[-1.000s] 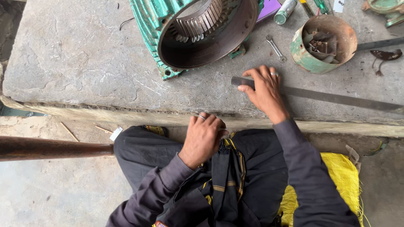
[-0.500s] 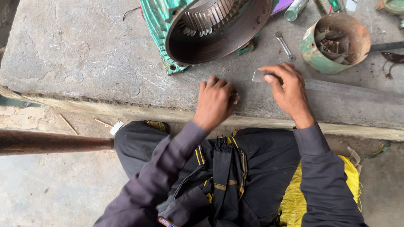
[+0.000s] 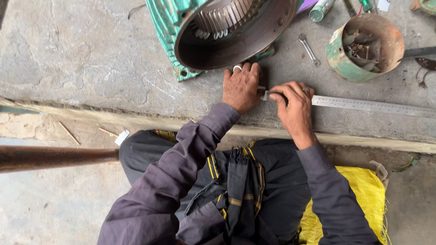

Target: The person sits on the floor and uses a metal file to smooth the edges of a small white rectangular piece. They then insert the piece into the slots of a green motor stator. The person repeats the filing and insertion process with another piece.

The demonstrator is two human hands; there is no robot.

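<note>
— Left hand pressed flat, fingers together, on a small dark flat piece lying on the grey concrete slab, just below the rim of the green-cased round motor housing. Probably pinning it steady.

— Right hand?

— Thumb and forefinger pinching the near end of the long steel ruler, butted up beside that dark piece; the rest laid flat along the slab, seemingly lined up against it.

— Counts?

— One ruler, one motor housing, one rusty green-painted tin full of metal bits, one small silver spanner between housing and tin. One ring on the left hand. One yellow sack under the seated legs.

— Piece's shape?

— Mostly hidden by the fingers; cannot tell.
</note>
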